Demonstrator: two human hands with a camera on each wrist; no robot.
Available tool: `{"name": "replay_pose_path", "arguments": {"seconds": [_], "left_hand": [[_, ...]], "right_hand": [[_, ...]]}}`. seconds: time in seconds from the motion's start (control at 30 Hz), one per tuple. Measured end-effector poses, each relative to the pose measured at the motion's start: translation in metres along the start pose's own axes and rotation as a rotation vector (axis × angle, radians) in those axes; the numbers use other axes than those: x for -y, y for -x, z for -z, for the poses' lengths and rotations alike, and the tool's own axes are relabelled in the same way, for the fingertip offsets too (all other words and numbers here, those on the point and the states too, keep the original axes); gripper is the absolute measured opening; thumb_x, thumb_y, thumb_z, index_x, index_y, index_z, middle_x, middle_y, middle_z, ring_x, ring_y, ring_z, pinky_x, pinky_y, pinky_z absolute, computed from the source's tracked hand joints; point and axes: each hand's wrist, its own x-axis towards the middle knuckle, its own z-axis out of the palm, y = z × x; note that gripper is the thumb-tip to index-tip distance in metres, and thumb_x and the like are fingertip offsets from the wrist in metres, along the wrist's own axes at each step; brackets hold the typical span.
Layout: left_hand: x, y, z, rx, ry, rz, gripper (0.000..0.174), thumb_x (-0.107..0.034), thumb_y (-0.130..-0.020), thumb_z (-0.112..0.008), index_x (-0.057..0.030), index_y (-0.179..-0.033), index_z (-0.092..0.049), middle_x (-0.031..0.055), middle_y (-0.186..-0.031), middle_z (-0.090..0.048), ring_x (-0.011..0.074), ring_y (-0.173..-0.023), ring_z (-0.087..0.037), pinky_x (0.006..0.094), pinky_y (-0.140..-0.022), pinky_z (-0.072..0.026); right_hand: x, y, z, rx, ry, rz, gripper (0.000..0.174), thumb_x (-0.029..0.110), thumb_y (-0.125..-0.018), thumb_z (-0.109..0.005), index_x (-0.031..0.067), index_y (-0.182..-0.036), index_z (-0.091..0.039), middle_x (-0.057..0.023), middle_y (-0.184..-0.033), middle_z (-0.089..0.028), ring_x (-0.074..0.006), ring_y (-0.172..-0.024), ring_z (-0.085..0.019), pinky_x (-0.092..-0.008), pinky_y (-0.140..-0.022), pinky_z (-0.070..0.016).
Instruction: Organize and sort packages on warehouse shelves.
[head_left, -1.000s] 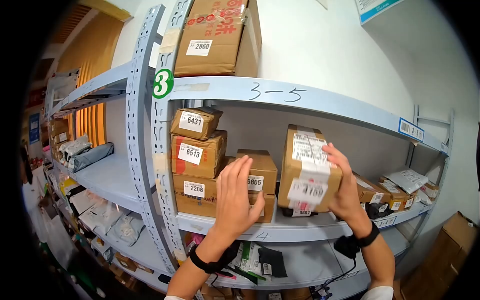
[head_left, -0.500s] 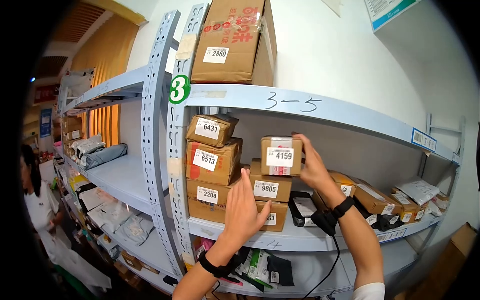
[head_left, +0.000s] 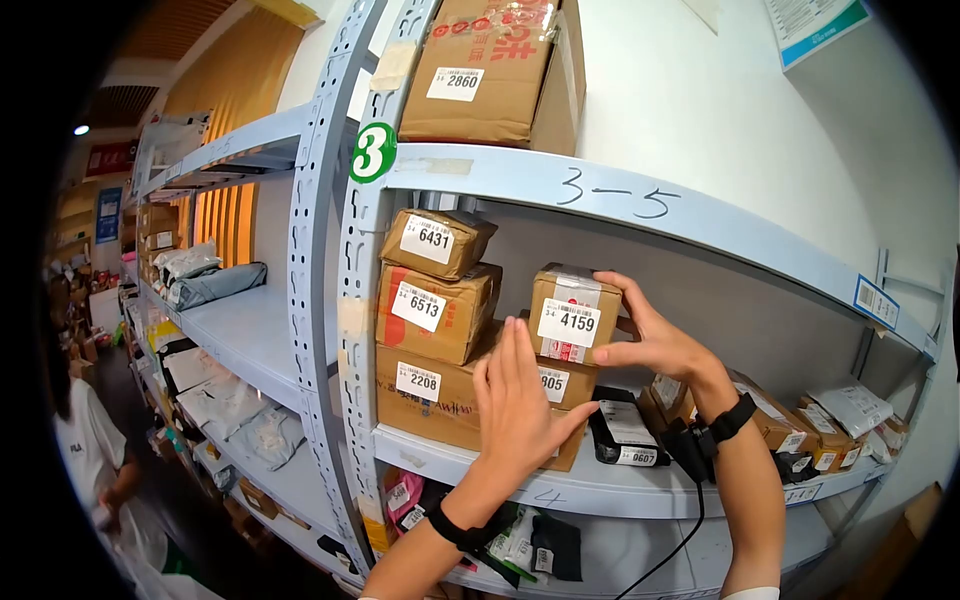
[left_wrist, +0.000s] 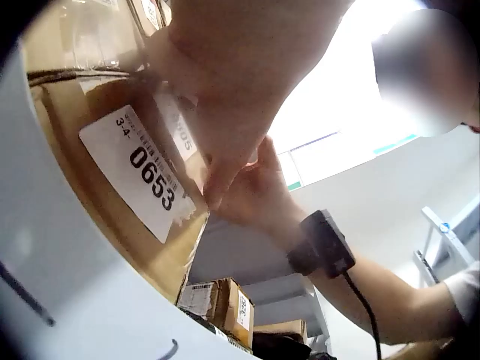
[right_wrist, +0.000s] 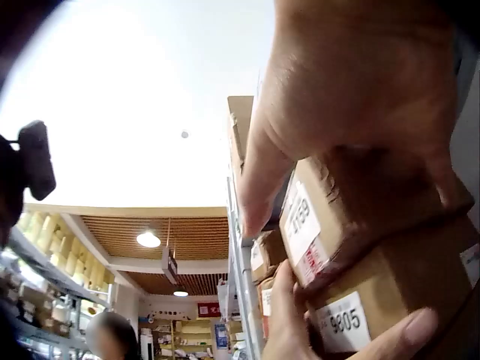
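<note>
Fingers [head_left: 622,290] of the right hand [head_left: 660,335] curl around the right side of the box marked 4159 [head_left: 572,318], one at its upper edge, the thumb by its lower front corner; we read this as a grasp, though how firm we cannot tell. The left hand [head_left: 515,400] has its fingers straight and grips nothing; we see it raised before the box marked 9805 [head_left: 568,385], perhaps to guard the front of the stack. The 4159 box sits on the 9805 one, above the box marked 0653 [left_wrist: 142,176] on the shelf [head_left: 620,492]; such a column likely saves width, like the neighbouring pile of boxes [head_left: 450,335]. Labels [head_left: 418,382] face outward, presumably so we can read the numbers.
</note>
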Motion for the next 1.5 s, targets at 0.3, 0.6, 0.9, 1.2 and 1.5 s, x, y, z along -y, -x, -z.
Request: {"name": "replay_pose_path", "arguments": {"seconds": [0.3, 0.6, 0.9, 1.2, 1.5], "left_hand": [[-0.011, 0.0, -0.012, -0.06, 0.01, 0.042, 0.126, -0.032, -0.065, -0.09, 0.0103, -0.155, -0.012, 0.0283, -0.15, -0.036, 0.0419, -0.14, -0.034, 0.0534, -0.115, -0.0218], [-0.013, 0.002, -0.019, -0.089, 0.009, 0.031, 0.124, -0.03, -0.064, -0.089, 0.0097, -0.155, -0.013, 0.0282, -0.15, -0.037, 0.0436, -0.14, -0.034, 0.0545, -0.115, -0.0223], [-0.022, 0.002, -0.024, -0.1, -0.039, 0.006, 0.1, -0.029, -0.064, -0.087, -0.0052, -0.148, -0.039, 0.0186, -0.145, -0.04, 0.0466, -0.139, -0.03, 0.0575, -0.113, -0.0283], [-0.02, 0.009, -0.021, -0.076, -0.018, 0.009, 0.079, -0.034, -0.07, -0.087, -0.0065, -0.135, -0.051, 0.0194, -0.149, -0.036, 0.0477, -0.141, -0.029, 0.0585, -0.111, -0.0329], [-0.022, 0.026, -0.024, -0.095, 0.049, 0.045, 0.066, -0.036, -0.08, -0.082, -0.0202, -0.14, -0.058, 0.0175, -0.152, -0.036, 0.0494, -0.143, -0.026, 0.0604, -0.11, -0.0319]], "right_hand": [[0.011, -0.007, -0.042, -0.428, 0.482, 0.231, 0.087, 0.043, -0.071, -0.086, 0.0036, -0.138, -0.047, -0.027, -0.139, -0.048, -0.0429, -0.128, -0.052, -0.0474, -0.1, -0.0501], [0.038, -0.021, -0.057, -0.489, 0.867, -0.083, 0.078, 0.056, -0.077, -0.076, 0.0055, -0.133, -0.057, -0.0316, -0.138, -0.048, -0.0522, -0.111, -0.063, -0.0552, -0.086, -0.0568], [0.021, -0.027, -0.023, -0.461, 0.688, -0.235, 0.08, 0.054, -0.069, -0.073, 0.0092, -0.135, -0.059, -0.0269, -0.128, -0.06, -0.0471, -0.109, -0.066, -0.0501, -0.091, -0.055], [0.019, -0.026, -0.036, -0.528, 0.755, -0.159, 0.071, 0.051, -0.075, -0.069, 0.0097, -0.132, -0.062, -0.0226, -0.124, -0.064, -0.0452, -0.107, -0.068, -0.0504, -0.091, -0.0546], [0.021, -0.037, -0.041, -0.521, 0.842, -0.118, 0.071, 0.056, -0.074, -0.071, 0.0072, -0.125, -0.066, -0.0251, -0.113, -0.07, -0.0445, -0.103, -0.069, -0.0492, -0.089, -0.0543]]}}
